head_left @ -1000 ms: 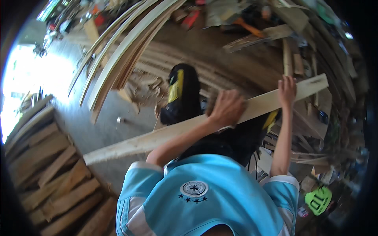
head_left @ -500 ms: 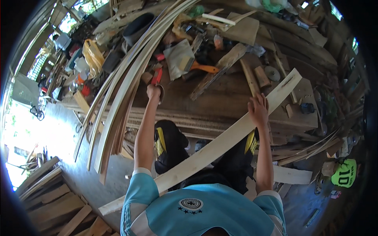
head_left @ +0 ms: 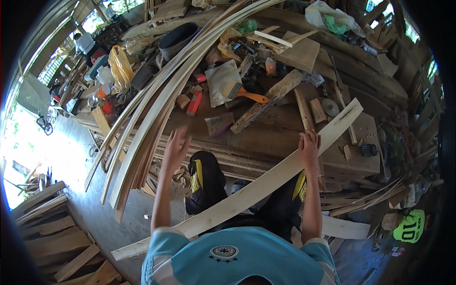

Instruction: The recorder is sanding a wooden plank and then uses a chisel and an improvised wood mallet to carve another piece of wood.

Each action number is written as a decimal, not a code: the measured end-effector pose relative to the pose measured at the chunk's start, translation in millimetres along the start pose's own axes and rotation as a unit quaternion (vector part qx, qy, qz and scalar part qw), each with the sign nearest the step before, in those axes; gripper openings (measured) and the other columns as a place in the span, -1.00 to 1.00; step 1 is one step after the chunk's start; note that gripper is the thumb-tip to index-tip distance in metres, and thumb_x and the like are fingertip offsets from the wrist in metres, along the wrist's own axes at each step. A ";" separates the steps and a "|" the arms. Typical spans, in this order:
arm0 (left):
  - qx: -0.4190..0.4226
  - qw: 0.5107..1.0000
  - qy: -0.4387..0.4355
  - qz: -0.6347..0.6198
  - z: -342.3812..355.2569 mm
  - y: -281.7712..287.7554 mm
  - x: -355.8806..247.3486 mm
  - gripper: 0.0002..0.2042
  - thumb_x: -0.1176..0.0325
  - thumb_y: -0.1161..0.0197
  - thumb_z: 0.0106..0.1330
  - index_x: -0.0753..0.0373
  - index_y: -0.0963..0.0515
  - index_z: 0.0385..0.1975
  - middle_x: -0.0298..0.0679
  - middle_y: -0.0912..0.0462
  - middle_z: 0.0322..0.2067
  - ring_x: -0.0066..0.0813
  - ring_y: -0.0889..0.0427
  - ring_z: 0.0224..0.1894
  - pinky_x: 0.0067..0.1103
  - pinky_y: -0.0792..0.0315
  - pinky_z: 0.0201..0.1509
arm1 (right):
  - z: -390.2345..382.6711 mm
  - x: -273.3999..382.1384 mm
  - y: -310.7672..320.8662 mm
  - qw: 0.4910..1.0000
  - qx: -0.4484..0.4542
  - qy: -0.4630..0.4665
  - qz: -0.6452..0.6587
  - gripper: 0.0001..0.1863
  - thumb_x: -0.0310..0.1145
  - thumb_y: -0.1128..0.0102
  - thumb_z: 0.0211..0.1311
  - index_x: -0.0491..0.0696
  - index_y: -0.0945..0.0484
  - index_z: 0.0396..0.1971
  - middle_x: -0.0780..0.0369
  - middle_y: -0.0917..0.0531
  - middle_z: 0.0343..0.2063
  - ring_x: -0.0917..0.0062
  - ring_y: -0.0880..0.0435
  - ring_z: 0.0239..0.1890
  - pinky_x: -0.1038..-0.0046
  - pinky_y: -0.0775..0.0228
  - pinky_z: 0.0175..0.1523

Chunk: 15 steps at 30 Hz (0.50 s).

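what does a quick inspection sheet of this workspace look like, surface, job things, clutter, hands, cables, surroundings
surface: wooden workbench, worn, mostly covered
job's things: long pale plank lying slantwise across the bench edge and over the person's lap
clutter: orange-handled brush, red block, wood offcuts, sheets of paper, plastic bags
hands: right hand rests on the plank; left hand raised, open, fingers spread, holding nothing
cables: nothing seen
surroundings: bundle of long curved strips arcing across bench and floor, stacked boards at lower left, concrete floor, bright daylight at left
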<state>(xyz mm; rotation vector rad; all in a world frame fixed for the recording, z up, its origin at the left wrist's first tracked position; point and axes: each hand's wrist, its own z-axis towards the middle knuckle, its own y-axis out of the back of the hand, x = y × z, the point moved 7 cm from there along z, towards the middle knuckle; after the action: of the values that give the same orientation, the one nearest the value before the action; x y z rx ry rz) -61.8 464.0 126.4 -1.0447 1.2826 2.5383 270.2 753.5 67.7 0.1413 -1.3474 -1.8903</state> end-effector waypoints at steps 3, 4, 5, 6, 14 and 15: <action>0.229 0.955 0.139 0.130 -128.2 45.5 -1.2 -0.48 0.08 -0.31 0.01 0.18 -0.43 -0.04 -0.05 -0.47 -0.08 -0.10 -0.42 0.01 -0.30 -0.26 0.09 | 5.4 3.8 0.6 0.996 0.036 -0.057 -0.056 -0.78 -0.41 0.01 0.17 -0.04 -0.46 -0.18 0.21 -0.42 -0.05 0.32 -0.26 0.18 0.07 0.06 0.28; 0.303 0.906 0.198 0.218 -171.9 46.0 3.7 -0.22 -0.14 -0.37 -0.18 0.14 -0.34 0.08 -0.05 -0.39 0.02 -0.07 -0.35 0.08 -0.23 -0.22 0.12 | 10.4 9.9 0.4 0.992 0.035 -0.079 -0.092 -0.76 -0.43 -0.03 0.13 -0.05 -0.46 -0.17 0.16 -0.44 -0.07 0.27 -0.31 0.12 0.13 -0.07 0.22; 0.366 0.852 0.230 0.296 -216.8 47.7 2.5 -0.02 -0.27 -0.37 -0.34 0.10 -0.24 0.16 -0.05 -0.31 0.10 -0.05 -0.26 0.16 -0.19 -0.18 0.16 | 19.9 29.4 0.3 0.999 -0.002 -0.032 -0.008 -0.74 -0.42 -0.05 0.11 -0.05 -0.45 -0.15 0.14 -0.44 -0.07 0.25 -0.33 0.10 0.15 -0.13 0.18; 0.429 0.825 0.245 0.275 -251.0 36.3 1.3 0.05 -0.32 -0.38 -0.41 0.12 -0.21 0.18 -0.06 -0.28 0.13 -0.04 -0.23 0.19 -0.19 -0.17 0.17 | 33.8 45.9 -2.3 0.999 -0.024 -0.003 0.026 -0.71 -0.41 -0.07 0.09 -0.05 -0.44 -0.14 0.11 -0.44 -0.07 0.23 -0.35 0.07 0.18 -0.20 0.14; 0.244 0.925 0.275 0.101 -294.1 12.4 17.3 -0.47 -0.21 -0.33 -0.22 0.23 -0.56 -0.56 -0.16 -0.54 -0.68 -0.17 -0.58 -0.56 -0.39 -0.43 -0.44 | 137.7 121.0 -93.1 0.994 0.108 0.005 0.021 -0.60 -0.15 -0.21 0.07 -0.03 -0.43 -0.14 0.06 -0.39 -0.02 0.12 -0.36 0.05 0.10 -0.27 0.04; 0.228 0.917 0.320 0.074 -298.8 10.8 23.9 -0.48 -0.21 -0.31 -0.19 0.22 -0.56 -0.60 -0.17 -0.52 -0.72 -0.17 -0.57 -0.58 -0.40 -0.41 -0.45 | 139.4 119.8 -101.6 0.986 0.155 0.007 0.059 -0.60 -0.15 -0.23 0.04 -0.07 -0.43 -0.18 0.05 -0.44 -0.11 0.15 -0.43 -0.01 0.13 -0.28 0.02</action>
<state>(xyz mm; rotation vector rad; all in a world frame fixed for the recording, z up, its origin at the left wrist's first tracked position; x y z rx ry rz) 73.9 229.6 -2.6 -1.7703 2.0403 1.8539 64.3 792.0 82.8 0.2250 -1.5985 -1.5716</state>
